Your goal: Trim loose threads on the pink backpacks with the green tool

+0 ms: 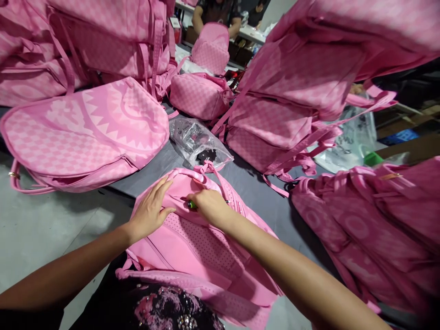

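A pink backpack (206, 270) lies in front of me with its dotted back panel and straps facing up. My left hand (150, 211) rests on its upper left part, fingers stretched out and thumb apart. Close beside it, my right hand (210, 206) is closed around a small tool with a green handle (192, 205). The end of that handle pokes out on the left of the fist. What the tool's working end looks like, I cannot make out. Near the backpack's top loop lies a clear plastic bag (187, 135) with small black pieces inside.
A pink patterned backpack (89, 133) lies at the left edge of the dark table (132, 181). Tall stacks of pink backpacks (292, 87) rise at the right and far left. More backpacks (364, 224) stand at my right. Across the table, a person (218, 11) works behind a small backpack (210, 48).
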A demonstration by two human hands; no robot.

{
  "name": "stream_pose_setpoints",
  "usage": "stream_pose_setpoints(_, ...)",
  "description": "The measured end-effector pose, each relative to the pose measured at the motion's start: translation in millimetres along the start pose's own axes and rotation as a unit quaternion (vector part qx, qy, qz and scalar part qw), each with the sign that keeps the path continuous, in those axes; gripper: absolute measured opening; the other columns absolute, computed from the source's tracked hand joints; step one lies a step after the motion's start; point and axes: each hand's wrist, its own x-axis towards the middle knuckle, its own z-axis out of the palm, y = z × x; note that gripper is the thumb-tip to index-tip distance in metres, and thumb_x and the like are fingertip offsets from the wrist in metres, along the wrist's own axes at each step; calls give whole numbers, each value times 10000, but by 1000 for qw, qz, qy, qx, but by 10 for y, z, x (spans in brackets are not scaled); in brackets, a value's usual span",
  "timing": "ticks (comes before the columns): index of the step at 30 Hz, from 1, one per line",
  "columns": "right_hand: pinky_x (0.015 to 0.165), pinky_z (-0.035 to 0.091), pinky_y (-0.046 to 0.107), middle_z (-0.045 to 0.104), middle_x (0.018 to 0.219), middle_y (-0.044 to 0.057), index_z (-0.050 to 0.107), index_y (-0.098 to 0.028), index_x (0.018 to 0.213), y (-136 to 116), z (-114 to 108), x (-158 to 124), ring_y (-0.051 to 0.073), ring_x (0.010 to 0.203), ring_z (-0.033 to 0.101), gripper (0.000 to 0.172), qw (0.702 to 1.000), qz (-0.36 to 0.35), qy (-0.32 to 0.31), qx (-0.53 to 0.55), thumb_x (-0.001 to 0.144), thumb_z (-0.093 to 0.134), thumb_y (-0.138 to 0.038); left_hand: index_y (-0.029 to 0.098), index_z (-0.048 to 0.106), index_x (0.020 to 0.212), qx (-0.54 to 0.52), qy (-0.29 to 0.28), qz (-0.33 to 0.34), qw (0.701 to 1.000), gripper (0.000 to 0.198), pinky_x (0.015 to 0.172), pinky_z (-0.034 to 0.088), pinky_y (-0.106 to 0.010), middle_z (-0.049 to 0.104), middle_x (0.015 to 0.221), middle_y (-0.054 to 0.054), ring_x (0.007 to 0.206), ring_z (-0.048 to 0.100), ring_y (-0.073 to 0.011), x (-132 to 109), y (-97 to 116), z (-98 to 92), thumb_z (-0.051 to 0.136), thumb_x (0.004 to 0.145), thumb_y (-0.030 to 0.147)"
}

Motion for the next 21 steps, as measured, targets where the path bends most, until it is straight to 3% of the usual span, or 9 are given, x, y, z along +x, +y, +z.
stream_pose_setpoints(4, 696, 421, 290, 741, 1006, 118, 700, -162, 1176, -17, -15, -9, 238, 899, 700, 261, 998, 7, 64, 6, 988, 524, -198, 241, 45, 1593, 25, 2, 3, 1000, 786, 1268, 305, -425, 269, 1652, -135, 1546, 259, -219, 10, -28, 18, 533, 977, 267)
stream_pose_setpoints(7, 670, 409, 281, 750, 973, 92, 707, -177, 1150, -122, -6, 131, 218, 849, 694, 249, 989, -39, 122, 73, 942, 609, -272, 253, 39, 1592, 26, -5, 4, 1000, 779, 1254, 328, -465, 294, 1636, -145, 1535, 287, -250, -22, -55, 13, 518, 977, 272)
stream_pose_setpoints(10, 616, 384, 275, 763, 976, 60, 740, -199, 1080, -227, -49, 298, 206, 851, 693, 227, 980, -105, 123, 114, 876, 655, -254, 300, 21, 1594, 26, 2, -7, 1000, 762, 1232, 357, -499, 299, 1629, -133, 1520, 320, -273, -82, -105, 7, 483, 988, 296)
stream_pose_setpoints(14, 608, 398, 286, 761, 1014, 70, 743, -165, 1056, -116, -134, 307, 204, 910, 680, 231, 982, -158, 101, 21, 970, 562, -280, 339, -56, 1600, 48, 3, -11, 999, 774, 1205, 381, -533, 252, 1645, -117, 1510, 334, -316, -60, -213, 24, 437, 1004, 367)
stream_pose_setpoints(18, 653, 464, 300, 766, 890, 66, 747, -161, 882, 89, -104, -76, 214, 831, 699, 204, 999, -26, 24, -36, 981, 587, -239, 285, -115, 1603, 61, 6, -38, 997, 840, 1166, 411, -560, 281, 1631, -157, 1478, 379, -365, 13, -155, 7, 425, 993, 488)
stream_pose_setpoints(21, 646, 487, 313, 757, 852, 74, 728, -147, 881, 206, -60, -441, 230, 786, 709, 114, 997, 60, 27, -42, 922, 623, -127, 261, -101, 1608, 22, -15, -108, 994, 944, 1132, 442, -583, 425, 1542, -160, 1421, 458, -384, 2, -199, -4, 461, 935, 609)
